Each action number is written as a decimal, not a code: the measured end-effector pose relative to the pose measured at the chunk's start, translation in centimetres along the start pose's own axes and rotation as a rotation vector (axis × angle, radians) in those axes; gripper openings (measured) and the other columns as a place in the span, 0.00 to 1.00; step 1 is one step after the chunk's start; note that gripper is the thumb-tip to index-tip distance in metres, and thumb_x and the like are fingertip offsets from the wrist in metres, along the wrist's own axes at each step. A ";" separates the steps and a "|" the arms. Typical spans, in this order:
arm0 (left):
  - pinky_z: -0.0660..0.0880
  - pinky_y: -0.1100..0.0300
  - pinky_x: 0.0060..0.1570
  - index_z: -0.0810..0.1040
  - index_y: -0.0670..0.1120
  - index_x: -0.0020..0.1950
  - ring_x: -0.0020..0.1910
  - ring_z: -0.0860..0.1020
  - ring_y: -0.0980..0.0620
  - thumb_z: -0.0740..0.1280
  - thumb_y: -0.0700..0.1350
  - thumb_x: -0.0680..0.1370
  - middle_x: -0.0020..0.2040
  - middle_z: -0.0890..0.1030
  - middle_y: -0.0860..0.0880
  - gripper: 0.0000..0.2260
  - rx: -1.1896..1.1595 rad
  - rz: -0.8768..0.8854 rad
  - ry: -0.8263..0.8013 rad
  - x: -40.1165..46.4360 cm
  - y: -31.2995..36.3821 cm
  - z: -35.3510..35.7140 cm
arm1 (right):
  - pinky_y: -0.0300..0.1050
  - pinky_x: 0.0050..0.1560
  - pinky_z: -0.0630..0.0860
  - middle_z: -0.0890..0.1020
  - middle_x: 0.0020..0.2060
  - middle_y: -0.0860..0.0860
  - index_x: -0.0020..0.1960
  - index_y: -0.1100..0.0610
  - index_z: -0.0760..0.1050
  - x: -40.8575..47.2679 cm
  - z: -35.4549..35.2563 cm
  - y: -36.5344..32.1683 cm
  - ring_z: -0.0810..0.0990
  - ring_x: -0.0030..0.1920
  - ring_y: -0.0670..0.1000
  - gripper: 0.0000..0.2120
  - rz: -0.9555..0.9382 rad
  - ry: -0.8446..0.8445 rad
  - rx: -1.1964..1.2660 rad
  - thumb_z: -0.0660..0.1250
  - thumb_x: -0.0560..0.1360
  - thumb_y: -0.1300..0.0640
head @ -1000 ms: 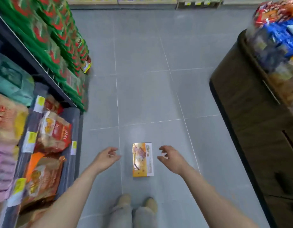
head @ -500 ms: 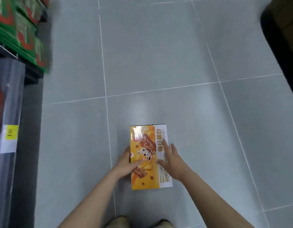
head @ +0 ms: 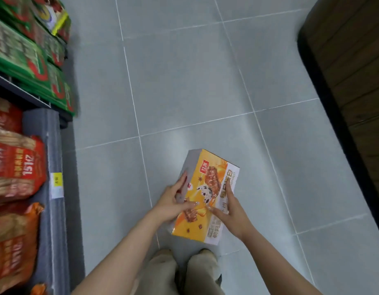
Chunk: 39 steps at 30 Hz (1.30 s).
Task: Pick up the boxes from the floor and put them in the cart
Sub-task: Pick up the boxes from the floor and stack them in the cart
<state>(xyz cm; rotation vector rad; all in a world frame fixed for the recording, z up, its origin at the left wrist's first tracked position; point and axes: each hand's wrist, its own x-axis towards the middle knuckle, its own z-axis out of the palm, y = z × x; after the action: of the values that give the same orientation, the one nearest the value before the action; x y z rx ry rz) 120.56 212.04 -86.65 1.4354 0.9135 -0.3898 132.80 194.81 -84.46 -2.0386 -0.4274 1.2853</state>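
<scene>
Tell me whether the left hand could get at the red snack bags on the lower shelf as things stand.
Probably not right now. The left hand grips the yellow cardboard box along with the right hand. The red snack bags lie well to its left across bare grey floor tiles; nothing blocks the way, but the hand is occupied.

box [head: 207, 194]: glossy printed cardboard, lower centre | floor [head: 184, 81]: smooth grey tiles, faint sheen | cabinet [head: 354, 71]: dark wood planks, right edge | snack bags [head: 16, 169]: shiny plastic, left
</scene>
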 end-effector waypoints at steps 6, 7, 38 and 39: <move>0.65 0.54 0.64 0.40 0.69 0.73 0.61 0.66 0.44 0.76 0.55 0.64 0.55 0.65 0.47 0.52 0.599 0.111 0.014 -14.1 14.1 -0.5 | 0.38 0.70 0.57 0.61 0.69 0.43 0.75 0.46 0.47 -16.6 -7.0 -9.0 0.60 0.73 0.48 0.41 0.010 0.136 -0.083 0.71 0.73 0.54; 0.66 0.51 0.65 0.37 0.68 0.72 0.62 0.65 0.43 0.76 0.54 0.63 0.57 0.66 0.47 0.54 0.671 0.147 0.013 -16.6 16.4 -0.2 | 0.34 0.69 0.54 0.60 0.69 0.42 0.76 0.49 0.48 -19.6 -8.3 -10.7 0.58 0.73 0.46 0.42 -0.019 0.189 -0.127 0.72 0.73 0.54; 0.63 0.46 0.69 0.33 0.52 0.76 0.70 0.65 0.44 0.75 0.52 0.67 0.73 0.65 0.47 0.56 1.750 1.344 -0.864 -60.3 21.2 38.3 | 0.61 0.75 0.37 0.51 0.78 0.48 0.78 0.52 0.46 -77.6 -2.0 1.1 0.46 0.78 0.49 0.46 0.492 0.874 -0.241 0.63 0.71 0.33; 0.63 0.47 0.69 0.33 0.53 0.76 0.69 0.65 0.45 0.75 0.52 0.67 0.72 0.66 0.47 0.55 1.740 1.346 -0.883 -61.6 20.0 39.9 | 0.62 0.75 0.38 0.54 0.77 0.48 0.78 0.52 0.49 -79.4 -1.4 2.4 0.48 0.78 0.50 0.45 0.509 0.881 -0.231 0.63 0.71 0.33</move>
<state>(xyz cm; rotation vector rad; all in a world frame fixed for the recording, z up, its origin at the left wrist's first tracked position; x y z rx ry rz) 108.83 159.62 -32.81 2.5278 -1.5883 -0.6621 97.46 145.42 -33.18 -2.7593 0.3905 0.4665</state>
